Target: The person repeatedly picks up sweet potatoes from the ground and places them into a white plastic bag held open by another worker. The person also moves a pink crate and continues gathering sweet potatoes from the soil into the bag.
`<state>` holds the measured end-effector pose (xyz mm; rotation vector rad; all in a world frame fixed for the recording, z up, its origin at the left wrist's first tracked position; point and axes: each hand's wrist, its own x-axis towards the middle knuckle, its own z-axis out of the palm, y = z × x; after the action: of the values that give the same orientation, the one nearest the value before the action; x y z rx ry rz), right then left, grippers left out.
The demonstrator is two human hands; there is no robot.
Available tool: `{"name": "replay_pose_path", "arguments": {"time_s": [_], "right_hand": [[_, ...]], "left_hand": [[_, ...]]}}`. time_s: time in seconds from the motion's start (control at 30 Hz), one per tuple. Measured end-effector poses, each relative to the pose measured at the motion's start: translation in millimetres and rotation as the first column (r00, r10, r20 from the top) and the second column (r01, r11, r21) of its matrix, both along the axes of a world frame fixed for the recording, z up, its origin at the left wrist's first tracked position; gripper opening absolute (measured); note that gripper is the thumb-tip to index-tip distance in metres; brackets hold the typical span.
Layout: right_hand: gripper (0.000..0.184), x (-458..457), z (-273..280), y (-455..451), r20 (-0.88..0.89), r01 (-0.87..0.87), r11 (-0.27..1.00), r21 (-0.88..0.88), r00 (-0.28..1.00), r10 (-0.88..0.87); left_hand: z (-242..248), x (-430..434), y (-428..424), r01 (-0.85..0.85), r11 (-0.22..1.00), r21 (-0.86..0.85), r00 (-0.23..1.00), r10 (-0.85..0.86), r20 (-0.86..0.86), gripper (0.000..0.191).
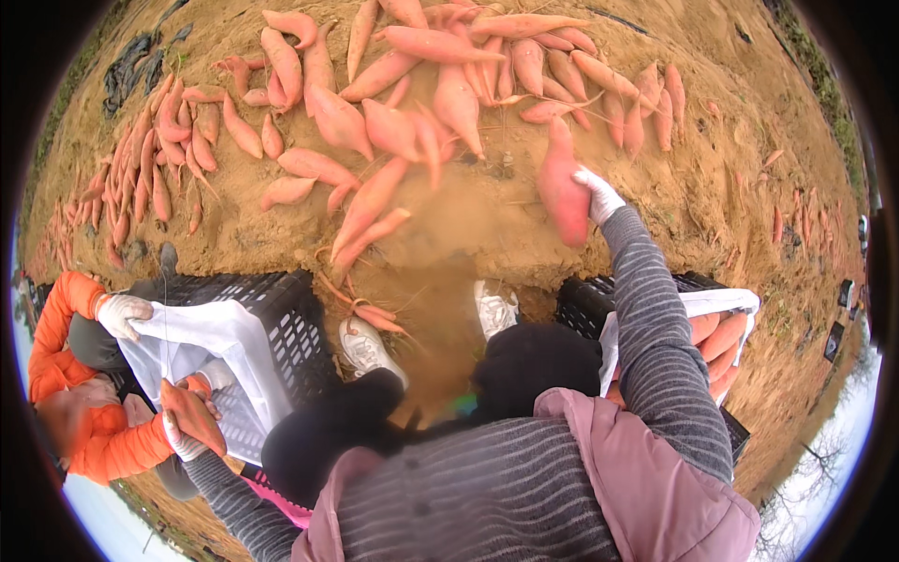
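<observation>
My right hand (601,194), in a white glove, grips a large reddish sweet potato (562,186) by its side, above the bare soil in front of me. My left hand (184,437), also gloved, reaches out to the lower left and holds a broad orange-brown sweet potato (194,419) at the open side of a black plastic crate (295,337) lined with white cloth (211,319). Part of that hand is hidden behind the sweet potato. A pile of sweet potatoes (435,46) lies on the ground ahead, some with thin roots attached.
A person in an orange jacket (116,449) crouches at the left, gloved hands at the cloth liner. By my right leg stands a second black crate (583,302) with sweet potatoes (723,337) in its white liner. Black plastic film (130,70) lies upper left; more sweet potatoes (133,168) spread leftward.
</observation>
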<state>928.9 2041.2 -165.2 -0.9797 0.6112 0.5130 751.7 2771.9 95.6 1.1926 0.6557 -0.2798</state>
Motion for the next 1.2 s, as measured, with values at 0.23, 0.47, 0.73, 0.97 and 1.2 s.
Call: {"name": "replay_pose_path", "arguments": {"time_s": [0.23, 0.47, 0.73, 0.97, 1.2], "right_hand": [[0.074, -25, 88, 44, 0.18, -0.04, 0.89, 0.453, 0.982, -0.048], [0.059, 5, 192, 136, 0.649, 0.099, 0.995, -0.025, 0.758, -0.059], [0.071, 18, 262, 226, 0.387, -0.176, 0.967, 0.183, 0.917, 0.094], [0.072, -31, 307, 461, 0.528, -0.673, 0.74, -0.007, 0.626, 0.574], [0.077, 3, 316, 425, 0.556, -0.826, 0.515, -0.227, 0.324, 0.766]], "left_hand": [[-118, -75, 10, -0.376, 0.907, 0.19, 0.816, 0.421, -0.396, 0.066], [-162, -56, 10, -0.469, 0.861, 0.197, 0.752, 0.506, -0.423, 0.069], [-117, -10, -13, -0.483, 0.815, 0.319, 0.824, 0.546, -0.148, 0.056], [-27, -13, -52, -0.355, 0.762, -0.542, 0.702, 0.6, 0.384, 0.071], [-76, -57, 0, -0.56, 0.467, -0.684, 0.587, 0.807, 0.071, 0.07]]}}
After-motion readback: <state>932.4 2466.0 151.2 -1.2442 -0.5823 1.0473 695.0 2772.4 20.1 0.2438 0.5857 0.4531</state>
